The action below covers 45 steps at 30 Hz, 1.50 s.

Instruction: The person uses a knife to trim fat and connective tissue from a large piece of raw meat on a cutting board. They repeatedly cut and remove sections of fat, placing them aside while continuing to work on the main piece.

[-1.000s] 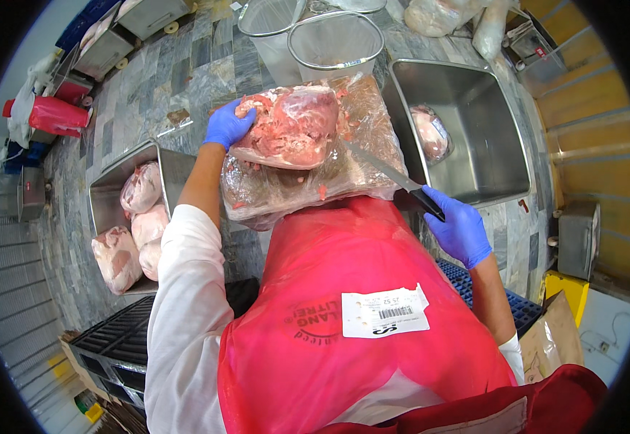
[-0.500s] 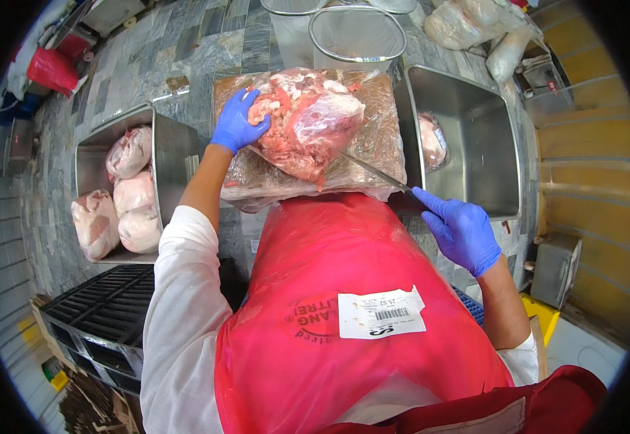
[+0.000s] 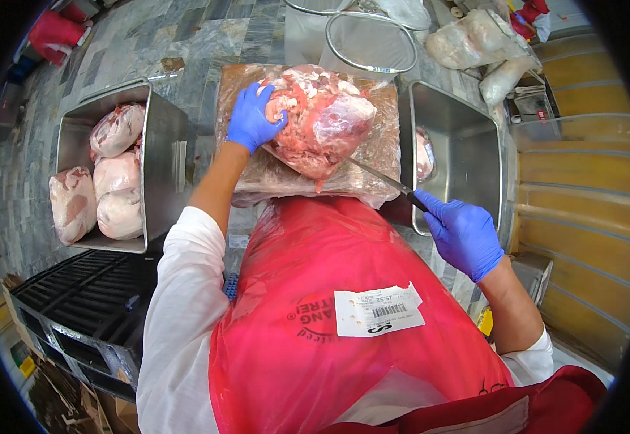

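Observation:
My left hand (image 3: 255,116), in a blue glove, grips the left side of a large raw piece of meat (image 3: 329,126), fingers curled over it. The meat rests on a plastic-wrapped board (image 3: 239,184). My right hand (image 3: 459,235), also gloved in blue, is closed on the handle of a long knife (image 3: 387,179); the blade's tip meets the lower right side of the meat and is partly hidden there. Below the board is the red plastic apron (image 3: 315,260) that I wear.
Steel bins stand left (image 3: 163,159) and right (image 3: 459,166), holding meat pieces. Clear containers with metal rims (image 3: 365,58) and bagged bundles (image 3: 466,40) are beyond the board. A black crate (image 3: 76,304) sits lower left, a yellow panel (image 3: 575,188) right, a person (image 3: 528,18) top right.
The meat has been turned, showing its ragged fatty side at the left, and my left hand shifted with it. My right hand and knife moved slightly down relative to the apron. The view has shifted.

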Available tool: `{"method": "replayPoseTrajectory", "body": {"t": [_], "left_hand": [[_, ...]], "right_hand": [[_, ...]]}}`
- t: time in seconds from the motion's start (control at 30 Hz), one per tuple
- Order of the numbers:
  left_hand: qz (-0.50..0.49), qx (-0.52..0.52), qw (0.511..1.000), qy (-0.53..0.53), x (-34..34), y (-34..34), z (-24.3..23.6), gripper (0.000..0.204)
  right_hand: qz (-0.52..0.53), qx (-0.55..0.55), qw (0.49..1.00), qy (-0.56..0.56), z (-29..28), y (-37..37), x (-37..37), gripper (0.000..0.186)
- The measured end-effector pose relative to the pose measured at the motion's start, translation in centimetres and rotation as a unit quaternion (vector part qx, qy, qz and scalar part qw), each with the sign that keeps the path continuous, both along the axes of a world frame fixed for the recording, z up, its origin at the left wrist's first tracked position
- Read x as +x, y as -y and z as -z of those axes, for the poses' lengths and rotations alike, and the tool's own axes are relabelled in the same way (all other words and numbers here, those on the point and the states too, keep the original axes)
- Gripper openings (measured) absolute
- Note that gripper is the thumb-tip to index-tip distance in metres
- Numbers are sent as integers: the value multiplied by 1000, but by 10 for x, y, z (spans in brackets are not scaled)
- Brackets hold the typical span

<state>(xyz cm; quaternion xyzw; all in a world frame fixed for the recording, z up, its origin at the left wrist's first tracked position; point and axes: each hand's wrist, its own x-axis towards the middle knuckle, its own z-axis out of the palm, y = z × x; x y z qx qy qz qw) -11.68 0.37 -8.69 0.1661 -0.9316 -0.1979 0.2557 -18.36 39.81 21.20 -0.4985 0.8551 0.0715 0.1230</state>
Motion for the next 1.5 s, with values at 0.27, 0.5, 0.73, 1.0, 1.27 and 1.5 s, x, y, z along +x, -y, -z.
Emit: {"method": "replayPoseTrajectory", "body": {"t": [0.27,0.5,0.73,1.0,1.27,1.5], "left_hand": [[-89,16,994,58,23,-53,-11,81],[37,126,926,353,3,-68,-108,97],[56,92,992,72,-117,-36,-69,78],[-17,60,990,126,-166,-23,4,87],[-89,50,979,174,-166,-28,0,86],[-84,48,982,159,-168,-21,-2,76]], "right_hand": [[30,25,999,-34,-1,18,-8,30],[191,-70,978,36,69,-35,-19,37],[286,-165,940,91,92,-54,-38,38],[388,-262,842,268,113,-73,-22,40],[364,-253,835,326,115,-58,-57,41],[321,-258,859,304,106,-46,-96,35]]}}
